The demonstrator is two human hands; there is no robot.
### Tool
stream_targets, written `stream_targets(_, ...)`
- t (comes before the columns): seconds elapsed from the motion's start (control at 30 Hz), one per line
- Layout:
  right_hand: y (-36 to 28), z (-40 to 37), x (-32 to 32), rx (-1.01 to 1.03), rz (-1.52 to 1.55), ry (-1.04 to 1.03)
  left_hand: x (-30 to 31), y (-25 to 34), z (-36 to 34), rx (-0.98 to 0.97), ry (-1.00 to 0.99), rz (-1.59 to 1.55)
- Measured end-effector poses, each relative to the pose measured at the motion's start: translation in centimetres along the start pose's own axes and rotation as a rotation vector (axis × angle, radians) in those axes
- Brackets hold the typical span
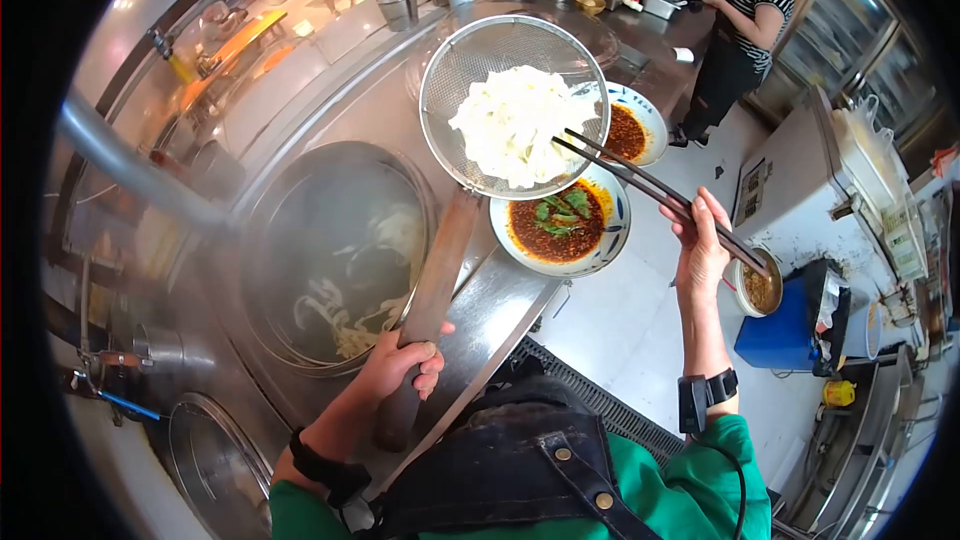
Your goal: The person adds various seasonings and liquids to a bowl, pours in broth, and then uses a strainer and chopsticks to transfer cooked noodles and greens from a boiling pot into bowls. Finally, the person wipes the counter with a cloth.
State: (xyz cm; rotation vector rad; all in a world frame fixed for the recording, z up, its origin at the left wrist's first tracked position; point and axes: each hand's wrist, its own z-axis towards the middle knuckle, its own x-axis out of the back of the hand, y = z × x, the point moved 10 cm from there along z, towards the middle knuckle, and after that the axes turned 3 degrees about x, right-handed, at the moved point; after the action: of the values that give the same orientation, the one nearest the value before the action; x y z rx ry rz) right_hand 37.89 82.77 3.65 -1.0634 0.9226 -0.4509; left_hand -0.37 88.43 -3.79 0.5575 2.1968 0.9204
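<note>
My left hand (pixel 402 365) is wrapped round the wooden handle (pixel 436 280) of a wire mesh strainer (pixel 440 105). White noodles (pixel 515 125) lie heaped in the strainer, which hangs over the counter. My right hand (pixel 703 248) grips dark chopsticks (pixel 640 180), their tips at the right edge of the noodles. Partly under the strainer's lower rim stands a bowl (pixel 563 230) of red-brown sauce with green leaves. A second bowl (pixel 640 128) with red sauce is behind it, partly covered by the strainer.
A large pot (pixel 335 250) of cloudy water with noodles sits left of the bowls. Another person (pixel 745 25) holds a plate at the back right. A blue bin (pixel 785 325) and a tub (pixel 757 290) with yellowish contents are at the right. Another pot (pixel 215 460) is lower left.
</note>
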Motion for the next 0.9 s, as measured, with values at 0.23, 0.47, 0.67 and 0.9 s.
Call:
stream_targets(0.23, -0.9, -1.7, 4.8, -0.025, -0.048, 0.047, -0.1, -2.9, 1.2, -0.031, 0.102, 0.128)
stream_targets(0.47, -1.0, -4.1, 6.9, -0.04, -0.096, 0.046, 1.8, -4.0, 1.3, -0.171, 0.251, 0.268)
stream_targets(0.67, -2.1, -6.4, 8.1, -0.029, -0.158, 0.086, 3.6, -3.7, 0.2, -0.239, 0.435, 0.415)
stream_targets(0.9, -4.4, -8.7, 8.6, -0.012, -0.261, 0.066, 5.1, -3.1, -1.0, -0.434, 0.534, 0.759)
